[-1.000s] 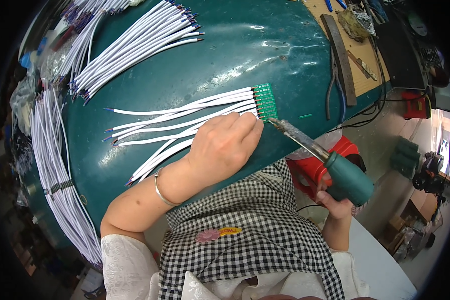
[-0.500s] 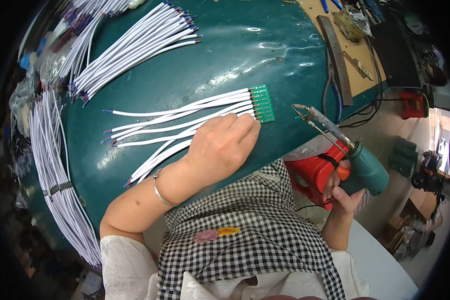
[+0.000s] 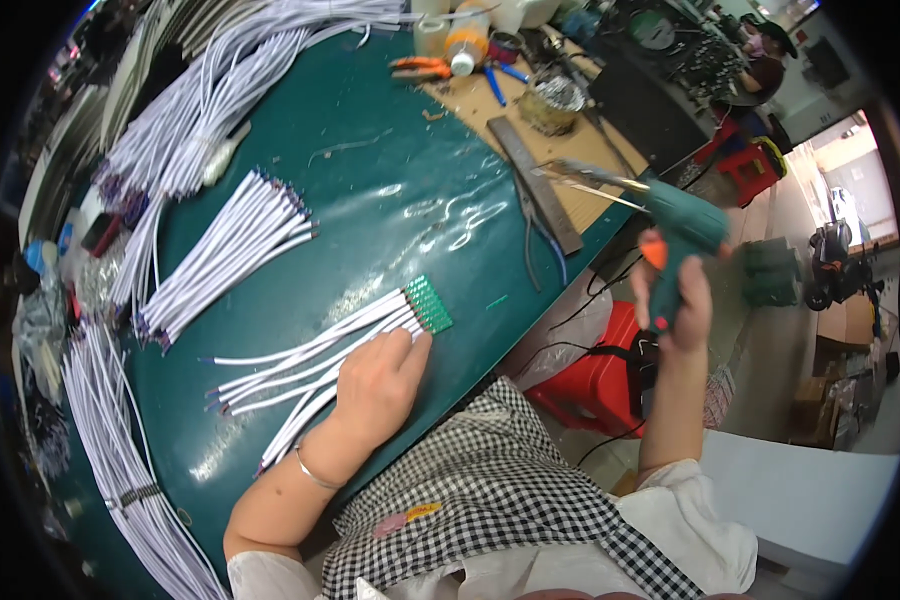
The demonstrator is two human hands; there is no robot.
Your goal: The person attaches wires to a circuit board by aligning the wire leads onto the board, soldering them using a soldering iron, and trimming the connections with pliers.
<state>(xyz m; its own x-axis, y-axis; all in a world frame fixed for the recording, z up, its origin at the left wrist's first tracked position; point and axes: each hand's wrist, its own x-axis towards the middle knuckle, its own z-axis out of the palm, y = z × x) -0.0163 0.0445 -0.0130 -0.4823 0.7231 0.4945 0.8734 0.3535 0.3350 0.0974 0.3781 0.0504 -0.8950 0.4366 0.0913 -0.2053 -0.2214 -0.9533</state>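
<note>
Wires (image 3: 310, 360) lay fanned out flat on the green desk (image 3: 390, 200), white ones, their near ends lined up side by side under a small green strip (image 3: 429, 304). My left hand (image 3: 375, 385) was pressed down on top of them, palm flat, fingers together and pointing at the strip, fingertips just short of it. A thin bracelet (image 3: 312, 472) sat on that wrist.

My right hand (image 3: 680, 300) was off the desk, out past its edge, wrapped tight round the grip of a teal glue gun (image 3: 675, 225) with an orange trigger. The gun was up in the air, its metal nozzle (image 3: 570, 172) pointing back over the desk edge, well apart from the strip and the wires.

Further up the desk lay a second bunch of white wires (image 3: 235, 250), loose and fanned, and big bundles (image 3: 210, 110) were heaped along the far left edge. More cable (image 3: 110, 450) hung down the left side. A brown board (image 3: 530, 120) sat at the far right of the desk with a long metal bar (image 3: 535, 185), orange-handled pliers (image 3: 420, 66) and a small bottle (image 3: 462, 45) on it. Below my right hand stood a red stool (image 3: 600, 385).
</note>
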